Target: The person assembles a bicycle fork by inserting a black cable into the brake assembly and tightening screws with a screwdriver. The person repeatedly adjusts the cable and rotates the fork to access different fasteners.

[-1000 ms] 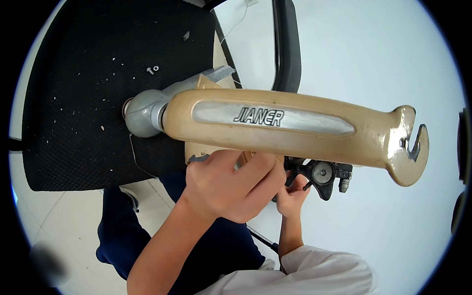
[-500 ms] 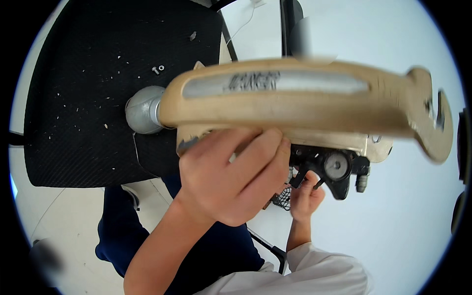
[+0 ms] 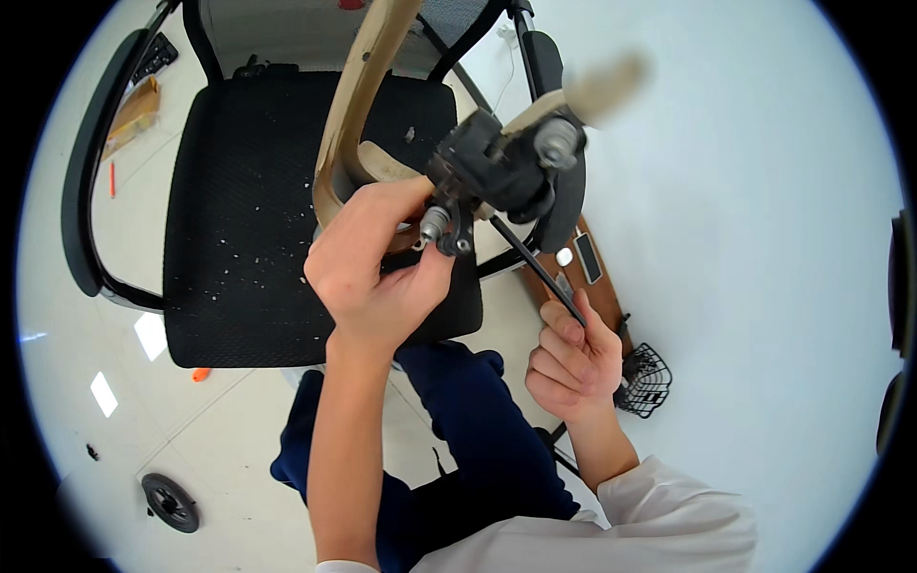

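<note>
Head view: over the chair (image 3: 239, 220), my left hand (image 3: 368, 277) curls round the tan frame (image 3: 342, 134) beside its black mechanism (image 3: 497, 170), fingertips hidden. The mechanism is too blurred for me to read any lettering. Right of the chair, my right hand (image 3: 578, 371), fingers folded, pinches a black rod (image 3: 537, 269) between thumb and forefinger; the rod slants up toward the mechanism.

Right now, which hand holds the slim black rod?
The right hand, pinching the black rod by its lower end; the left hand grips the tan frame instead.
</note>
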`<state>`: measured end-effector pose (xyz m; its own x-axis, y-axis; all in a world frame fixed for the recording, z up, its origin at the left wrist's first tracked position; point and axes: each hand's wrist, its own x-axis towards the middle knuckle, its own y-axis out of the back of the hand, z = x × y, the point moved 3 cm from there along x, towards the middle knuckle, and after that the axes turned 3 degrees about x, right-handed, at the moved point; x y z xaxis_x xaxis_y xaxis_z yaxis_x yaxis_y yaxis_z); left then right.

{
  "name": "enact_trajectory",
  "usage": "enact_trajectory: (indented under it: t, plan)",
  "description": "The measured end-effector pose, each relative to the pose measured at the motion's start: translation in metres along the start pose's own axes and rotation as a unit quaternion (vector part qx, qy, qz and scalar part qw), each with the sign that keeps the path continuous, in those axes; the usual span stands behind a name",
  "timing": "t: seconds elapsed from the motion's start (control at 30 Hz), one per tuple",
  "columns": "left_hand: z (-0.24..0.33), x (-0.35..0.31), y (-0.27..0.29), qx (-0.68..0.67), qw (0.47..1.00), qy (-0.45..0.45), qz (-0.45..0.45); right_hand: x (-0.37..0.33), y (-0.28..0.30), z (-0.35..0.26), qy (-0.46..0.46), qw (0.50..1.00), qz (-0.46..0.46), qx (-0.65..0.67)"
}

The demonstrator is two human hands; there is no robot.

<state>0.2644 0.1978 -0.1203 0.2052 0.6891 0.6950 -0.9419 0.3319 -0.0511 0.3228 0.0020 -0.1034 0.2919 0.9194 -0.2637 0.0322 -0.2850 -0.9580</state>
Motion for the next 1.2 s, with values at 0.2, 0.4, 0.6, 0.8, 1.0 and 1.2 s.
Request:
enact_trajectory:
  t: [0.2, 0.4, 0.6, 0.8, 1.0, 1.2]
  plan:
    - [0.005, 0.005, 0.001, 0.031, 0.999, -0.003, 0.031, 0.005, -0.013, 0.005, 0.281, 0.831, 0.069, -0.474]
    - [0.002, -0.001, -0.005, -0.001, 1.0, -0.005, -0.016, -0.013, -0.012, -0.005, 0.457, 0.518, 0.066, -0.72]
    - [0.0, -0.001, -0.004, 0.015, 1.0, -0.008, -0.02, -0.014, -0.021, -0.009, 0.235, 0.888, 0.025, -0.394]
    - [-0.001, 0.001, -0.003, 0.04, 0.999, 0.006, -0.017, -0.015, -0.027, -0.001, 0.074, 0.996, 0.041, -0.04]
    - [0.0, 0.002, -0.007, 0.013, 0.999, -0.044, -0.009, -0.025, -0.034, 0.001, 0.298, 0.685, 0.046, -0.663]
    - [0.003, 0.0, -0.002, 0.047, 0.997, -0.008, -0.061, -0.026, -0.036, -0.01, 0.357, 0.504, 0.042, -0.786]
